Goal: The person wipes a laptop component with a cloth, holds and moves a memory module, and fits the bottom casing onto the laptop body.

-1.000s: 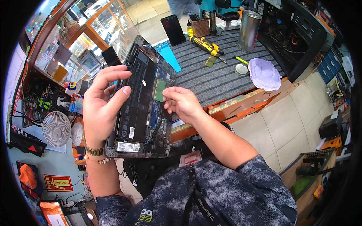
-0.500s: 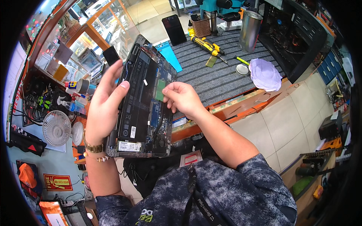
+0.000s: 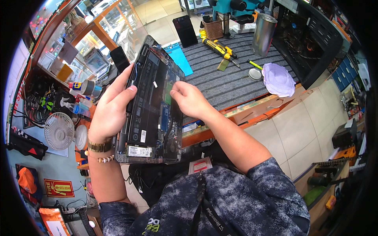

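An opened laptop base (image 3: pixel 151 110) is held tilted, its black battery, blue boards and white-labelled parts exposed. My left hand (image 3: pixel 112 106) grips its left edge, thumb resting on the rim. My right hand (image 3: pixel 185 98) is curled at a green memory module (image 3: pixel 169 94) on the right half, thumb and finger pinched there and partly covering it. Behind the laptop lie a blue mat (image 3: pixel 179 59), a dark phone (image 3: pixel 118 59) and another black phone or tablet (image 3: pixel 185 31).
A grey ribbed bench mat (image 3: pixel 220 90) holds yellow-black screwdrivers (image 3: pixel 214 47), a metal can (image 3: pixel 263 34), a round lid (image 3: pixel 254 73) and a purple cloth (image 3: pixel 277 78). An open computer case (image 3: pixel 307 47) stands right. A white fan (image 3: pixel 59 129) and glass display case (image 3: pixel 90 35) are left.
My right hand has moved slightly upward and its fingers have curled further over the green module. My left hand and the laptop have shifted a little. The whole view has shifted slightly.
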`<action>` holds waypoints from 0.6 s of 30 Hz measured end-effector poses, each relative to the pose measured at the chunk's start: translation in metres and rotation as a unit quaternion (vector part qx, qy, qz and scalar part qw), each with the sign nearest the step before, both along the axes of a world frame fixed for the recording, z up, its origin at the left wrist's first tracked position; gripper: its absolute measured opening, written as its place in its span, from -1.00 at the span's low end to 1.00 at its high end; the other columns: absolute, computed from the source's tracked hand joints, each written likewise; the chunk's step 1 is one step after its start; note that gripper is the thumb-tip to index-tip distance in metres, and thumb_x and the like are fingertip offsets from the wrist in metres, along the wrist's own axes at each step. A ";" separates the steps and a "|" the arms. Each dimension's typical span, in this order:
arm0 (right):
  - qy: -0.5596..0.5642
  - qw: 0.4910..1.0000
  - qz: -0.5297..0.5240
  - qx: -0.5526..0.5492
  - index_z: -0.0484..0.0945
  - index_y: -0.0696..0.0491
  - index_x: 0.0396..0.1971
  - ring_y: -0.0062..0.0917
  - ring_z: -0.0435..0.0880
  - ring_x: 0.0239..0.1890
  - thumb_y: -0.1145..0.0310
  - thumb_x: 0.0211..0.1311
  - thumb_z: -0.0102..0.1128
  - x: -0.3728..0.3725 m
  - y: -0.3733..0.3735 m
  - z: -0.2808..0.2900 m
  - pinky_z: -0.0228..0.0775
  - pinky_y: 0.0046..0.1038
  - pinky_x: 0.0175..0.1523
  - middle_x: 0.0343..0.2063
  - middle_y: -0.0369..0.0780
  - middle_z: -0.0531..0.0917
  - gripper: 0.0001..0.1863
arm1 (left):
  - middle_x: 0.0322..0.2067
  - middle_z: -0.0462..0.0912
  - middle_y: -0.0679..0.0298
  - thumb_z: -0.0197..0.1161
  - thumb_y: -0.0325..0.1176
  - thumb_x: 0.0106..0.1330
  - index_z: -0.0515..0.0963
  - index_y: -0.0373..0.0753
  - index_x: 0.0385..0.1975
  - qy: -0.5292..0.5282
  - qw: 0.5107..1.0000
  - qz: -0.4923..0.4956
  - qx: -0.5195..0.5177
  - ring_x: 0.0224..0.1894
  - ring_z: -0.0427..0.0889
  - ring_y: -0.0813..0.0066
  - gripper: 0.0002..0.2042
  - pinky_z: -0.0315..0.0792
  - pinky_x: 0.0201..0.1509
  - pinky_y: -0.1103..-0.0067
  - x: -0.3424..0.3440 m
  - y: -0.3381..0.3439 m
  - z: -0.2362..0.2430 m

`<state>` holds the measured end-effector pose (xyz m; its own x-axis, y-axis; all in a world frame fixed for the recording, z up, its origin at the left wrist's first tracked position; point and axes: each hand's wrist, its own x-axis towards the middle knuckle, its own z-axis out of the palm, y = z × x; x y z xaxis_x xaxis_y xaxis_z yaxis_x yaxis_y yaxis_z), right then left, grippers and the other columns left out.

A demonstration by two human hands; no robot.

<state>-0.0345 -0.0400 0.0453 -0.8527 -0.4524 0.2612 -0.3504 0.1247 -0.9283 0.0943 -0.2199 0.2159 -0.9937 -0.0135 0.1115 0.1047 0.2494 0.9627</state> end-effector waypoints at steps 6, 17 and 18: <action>0.032 0.998 0.047 0.030 0.61 0.18 -0.25 -0.06 0.75 -0.24 0.27 0.53 0.26 -0.014 0.004 0.005 0.55 -0.10 -0.08 -0.35 0.03 0.72 -0.75 | 0.51 0.51 0.07 0.04 -0.50 0.62 0.24 -0.45 0.65 -0.007 1.000 -0.014 0.007 0.46 0.53 0.42 -0.39 0.36 0.55 0.49 -0.002 -0.004 0.000; -0.056 0.995 0.078 -0.006 0.64 0.12 -0.31 -0.61 0.57 -0.42 0.19 0.51 0.40 -0.019 0.009 -0.003 0.45 -0.38 -0.26 -0.51 -0.31 0.64 -0.70 | 0.49 0.52 0.10 0.05 -0.45 0.64 0.23 -0.42 0.66 -0.009 0.999 0.006 0.040 0.44 0.55 0.43 -0.39 0.37 0.53 0.49 0.001 0.000 0.000; -0.055 0.995 0.080 -0.005 0.64 0.12 -0.31 -0.61 0.57 -0.42 0.19 0.51 0.40 -0.016 0.010 -0.005 0.45 -0.38 -0.26 -0.51 -0.31 0.64 -0.70 | 0.49 0.52 0.10 0.05 -0.45 0.64 0.23 -0.42 0.66 -0.007 0.999 0.008 0.041 0.44 0.55 0.43 -0.39 0.37 0.53 0.49 0.002 -0.001 0.001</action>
<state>-0.0505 -0.0300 0.0400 -0.7931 -0.5831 0.1758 -0.2620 0.0661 -0.9628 0.0958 -0.2205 0.2166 -0.9948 -0.0379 0.0946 0.0868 0.1717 0.9813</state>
